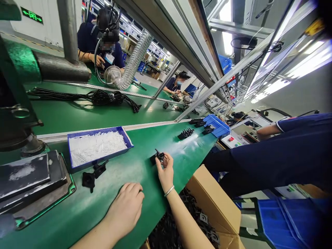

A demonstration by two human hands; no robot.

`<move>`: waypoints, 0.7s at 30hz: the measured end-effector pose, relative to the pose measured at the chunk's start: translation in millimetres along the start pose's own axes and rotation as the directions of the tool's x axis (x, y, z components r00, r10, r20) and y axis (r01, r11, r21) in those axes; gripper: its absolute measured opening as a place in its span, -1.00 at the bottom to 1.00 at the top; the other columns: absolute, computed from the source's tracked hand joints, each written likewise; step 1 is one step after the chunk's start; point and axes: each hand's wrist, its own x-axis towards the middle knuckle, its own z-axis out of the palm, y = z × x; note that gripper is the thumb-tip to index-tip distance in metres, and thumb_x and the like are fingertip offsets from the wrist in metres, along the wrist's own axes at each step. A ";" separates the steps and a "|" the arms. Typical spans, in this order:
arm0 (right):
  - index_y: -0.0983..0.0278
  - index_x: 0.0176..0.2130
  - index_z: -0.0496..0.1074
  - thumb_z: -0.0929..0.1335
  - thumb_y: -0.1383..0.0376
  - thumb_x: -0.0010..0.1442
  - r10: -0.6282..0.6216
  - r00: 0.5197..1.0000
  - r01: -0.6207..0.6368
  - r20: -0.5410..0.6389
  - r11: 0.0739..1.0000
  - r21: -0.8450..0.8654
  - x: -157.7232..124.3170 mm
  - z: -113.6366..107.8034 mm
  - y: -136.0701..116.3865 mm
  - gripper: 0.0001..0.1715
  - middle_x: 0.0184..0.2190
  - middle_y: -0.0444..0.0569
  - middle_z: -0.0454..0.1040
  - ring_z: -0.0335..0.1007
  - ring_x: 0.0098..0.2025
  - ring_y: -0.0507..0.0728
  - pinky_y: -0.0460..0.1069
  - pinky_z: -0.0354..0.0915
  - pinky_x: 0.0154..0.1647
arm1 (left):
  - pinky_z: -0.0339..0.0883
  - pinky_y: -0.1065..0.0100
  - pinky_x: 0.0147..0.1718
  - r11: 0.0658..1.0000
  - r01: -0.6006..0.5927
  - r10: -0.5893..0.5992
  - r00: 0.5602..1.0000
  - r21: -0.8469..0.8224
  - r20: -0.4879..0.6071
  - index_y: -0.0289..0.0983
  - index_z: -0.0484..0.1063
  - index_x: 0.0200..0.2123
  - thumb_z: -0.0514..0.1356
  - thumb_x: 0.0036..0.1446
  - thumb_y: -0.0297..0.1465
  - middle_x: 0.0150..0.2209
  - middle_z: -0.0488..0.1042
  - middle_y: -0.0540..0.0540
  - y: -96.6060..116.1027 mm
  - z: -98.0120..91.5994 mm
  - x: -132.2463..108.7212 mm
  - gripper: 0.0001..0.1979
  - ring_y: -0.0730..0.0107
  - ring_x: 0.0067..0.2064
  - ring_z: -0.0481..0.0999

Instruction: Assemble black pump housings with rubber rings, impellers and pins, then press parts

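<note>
My right hand (166,171), with a bracelet at the wrist, pinches a small black plastic part (157,158) between thumb and fingers, at or just above the green bench. To its left, my left hand (126,207) rests on the bench with its back up and its fingers curled in. Its palm is hidden, so whatever it may hold does not show. Two similar black plastic parts (89,180) lie left of it, by a blue tray (100,160) full of thin clear-white pieces.
A green-framed machine (62,193) stands at the left. Black part clusters (186,134) and a blue bin (216,125) sit along the bench. A cardboard box (214,200) of black parts is below my right arm. Cables (101,97) lie behind; a person (285,152) stands at right.
</note>
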 end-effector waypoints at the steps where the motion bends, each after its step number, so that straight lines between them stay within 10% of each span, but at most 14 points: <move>1: 0.23 0.12 0.21 0.31 0.06 0.29 -0.010 1.000 0.010 -0.004 1.000 0.002 -1.7 -0.6 1.8 -0.49 0.02 0.15 0.39 0.44 -0.03 0.18 0.08 0.45 -0.12 | 0.38 0.06 0.04 1.000 0.002 -0.002 1.000 -0.004 0.002 -0.25 0.38 -0.22 0.10 0.15 -0.62 -0.09 0.43 -0.12 0.2 -0.3 0.1 -0.80 0.17 -0.01 0.42; 21: 0.17 -0.06 0.58 0.38 0.03 0.23 -0.082 0.993 0.080 0.089 0.997 0.024 5.1 -17.6 14.0 -0.61 -0.04 0.09 0.41 0.46 -0.18 0.12 0.13 0.42 -0.03 | 0.31 0.09 0.05 0.998 0.028 -0.025 0.999 -0.057 0.044 -0.24 0.34 -0.24 0.11 0.16 -0.59 -0.08 0.40 -0.10 -3.3 1.0 -1.0 -0.85 0.18 -0.01 0.38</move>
